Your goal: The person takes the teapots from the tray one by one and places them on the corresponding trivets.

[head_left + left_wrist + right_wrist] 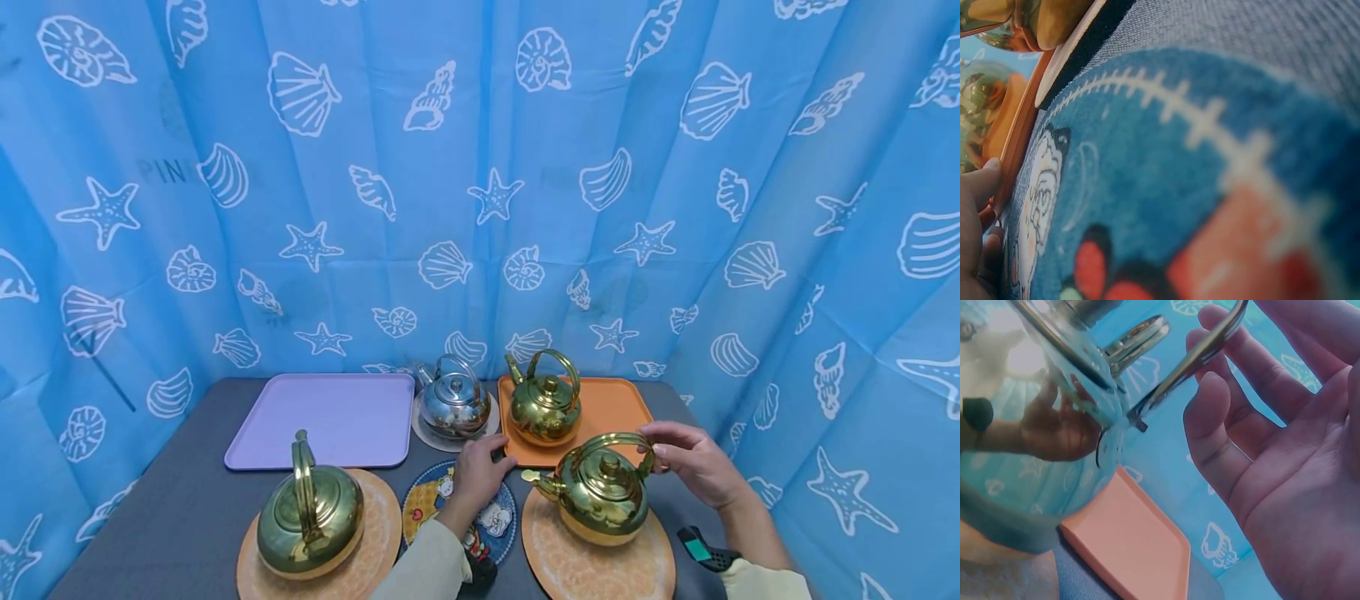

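Observation:
My left hand (482, 468) is at the front left corner of the orange tray (615, 408), its thumb and fingers pinching the rim. In the left wrist view the thumb (985, 174) lies against the tray edge. A gold kettle (603, 496) stands on a round tan placemat (592, 575), its spout pointing left. Beside its raised handle is my right hand (690, 458). Fingertips reach behind the handle in the right wrist view, with the thumb (1207, 403) in front, loosely bent. A smaller gold kettle (546, 408) sits on the orange tray's left part.
Another gold kettle (311, 521) stands on a tan placemat (382, 508) at the left. A silver kettle (453, 404) sits on a pale round mat (431, 437). A purple tray (322, 417) lies behind. A blue cartoon mat (442, 500) lies under my left arm; a curtain (495, 308) hangs behind.

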A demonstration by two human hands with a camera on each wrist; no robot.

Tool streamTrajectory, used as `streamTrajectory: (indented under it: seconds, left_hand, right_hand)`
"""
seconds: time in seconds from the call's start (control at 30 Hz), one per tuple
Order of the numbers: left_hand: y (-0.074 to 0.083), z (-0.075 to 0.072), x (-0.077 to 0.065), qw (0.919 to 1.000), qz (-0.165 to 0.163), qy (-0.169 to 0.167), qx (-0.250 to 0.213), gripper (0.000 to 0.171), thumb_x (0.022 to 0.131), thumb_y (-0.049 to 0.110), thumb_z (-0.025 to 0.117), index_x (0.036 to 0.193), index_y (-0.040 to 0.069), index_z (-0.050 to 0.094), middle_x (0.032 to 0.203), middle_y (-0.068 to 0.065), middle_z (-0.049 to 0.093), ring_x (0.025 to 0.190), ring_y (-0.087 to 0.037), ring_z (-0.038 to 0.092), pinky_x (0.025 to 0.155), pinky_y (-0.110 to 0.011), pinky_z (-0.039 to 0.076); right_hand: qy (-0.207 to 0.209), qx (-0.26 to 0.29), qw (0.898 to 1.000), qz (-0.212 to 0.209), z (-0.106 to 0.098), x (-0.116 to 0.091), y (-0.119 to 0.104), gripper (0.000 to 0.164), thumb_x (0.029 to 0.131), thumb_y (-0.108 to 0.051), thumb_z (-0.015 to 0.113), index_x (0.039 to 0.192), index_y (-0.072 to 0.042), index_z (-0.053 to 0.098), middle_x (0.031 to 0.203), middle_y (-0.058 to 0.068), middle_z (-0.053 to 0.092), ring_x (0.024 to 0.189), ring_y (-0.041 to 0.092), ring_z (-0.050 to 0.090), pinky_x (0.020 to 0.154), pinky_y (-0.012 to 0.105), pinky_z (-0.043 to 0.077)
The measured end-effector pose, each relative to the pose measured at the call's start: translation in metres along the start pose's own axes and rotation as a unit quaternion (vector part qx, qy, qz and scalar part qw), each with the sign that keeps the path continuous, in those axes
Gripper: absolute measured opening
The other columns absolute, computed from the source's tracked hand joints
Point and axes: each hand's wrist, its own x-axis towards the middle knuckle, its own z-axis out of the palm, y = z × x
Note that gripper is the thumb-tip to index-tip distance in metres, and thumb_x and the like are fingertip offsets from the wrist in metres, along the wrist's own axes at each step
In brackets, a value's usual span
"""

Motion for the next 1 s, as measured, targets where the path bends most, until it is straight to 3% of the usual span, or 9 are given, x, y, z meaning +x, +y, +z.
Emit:
streamTrajectory:
  seconds: [0.3, 0.47, 0.63, 0.73, 0.87, 1.0]
  left_hand:
    - [0.0, 0.001, 0.001, 1.0, 0.003, 0.001, 0.0, 0.038, 0.086, 0.032, 0.075, 0.121, 0.018, 0.071, 0.127, 0.002, 0.064, 0.113, -0.022, 0.056, 0.094, -0.043, 0.047]
    - [0.0, 0.001, 0.001, 1.0, 0.002, -0.001, 0.003, 0.038, 0.086, 0.032, 0.076, 0.121, 0.019, 0.071, 0.127, 0.003, 0.064, 0.113, -0.022, 0.056, 0.093, -0.042, 0.047]
    - [0.0, 0.0, 0.001, 1.0, 0.002, 0.0, 0.005, 0.038, 0.086, 0.032, 0.076, 0.121, 0.019, 0.071, 0.127, 0.003, 0.064, 0.112, -0.022, 0.056, 0.093, -0.042, 0.047]
    - [0.0, -0.001, 0.001, 1.0, 0.002, 0.0, 0.005, 0.038, 0.086, 0.032, 0.075, 0.122, 0.019, 0.071, 0.126, 0.003, 0.064, 0.111, -0.022, 0.057, 0.093, -0.042, 0.047]
    - [0.001, -0.001, 0.001, 1.0, 0.001, -0.001, 0.005, 0.038, 0.086, 0.032, 0.076, 0.121, 0.019, 0.071, 0.126, 0.003, 0.064, 0.112, -0.022, 0.056, 0.093, -0.042, 0.047]
    - [0.001, 0.0, 0.0, 1.0, -0.001, -0.003, 0.006, 0.038, 0.086, 0.031, 0.076, 0.121, 0.019, 0.071, 0.126, 0.003, 0.064, 0.113, -0.022, 0.056, 0.094, -0.043, 0.046]
  right_hand:
    - [0.06, 0.001, 0.998, 0.001, -0.006, -0.005, 0.008, 0.04, 0.098, 0.014, 0.036, 0.126, 0.0, 0.062, 0.115, 0.002, 0.067, 0.09, 0.012, 0.062, 0.066, 0.027, 0.052]
    - [0.133, -0.049, 0.989, 0.04, -0.008, -0.008, 0.013, 0.036, 0.099, 0.008, 0.044, 0.122, -0.008, 0.067, 0.108, 0.0, 0.068, 0.09, 0.009, 0.063, 0.066, 0.025, 0.053]
    - [0.218, -0.138, 0.961, 0.105, -0.01, -0.011, 0.019, 0.026, 0.098, -0.002, 0.055, 0.114, -0.015, 0.07, 0.102, 0.0, 0.069, 0.086, 0.009, 0.064, 0.065, 0.027, 0.053]
    - [0.252, -0.187, 0.939, 0.139, -0.012, -0.011, 0.024, 0.021, 0.097, -0.008, 0.06, 0.116, -0.006, 0.069, 0.101, 0.0, 0.069, 0.086, 0.008, 0.064, 0.066, 0.03, 0.054]
    - [0.281, -0.245, 0.912, 0.172, -0.015, -0.011, 0.03, 0.033, 0.096, -0.014, 0.063, 0.12, 0.007, 0.061, 0.105, 0.001, 0.068, 0.088, 0.007, 0.061, 0.07, 0.034, 0.054]
    - [0.296, -0.288, 0.89, 0.192, -0.019, -0.012, 0.037, 0.039, 0.097, -0.02, 0.063, 0.123, 0.007, 0.06, 0.111, 0.005, 0.065, 0.089, 0.001, 0.058, 0.074, 0.035, 0.054]
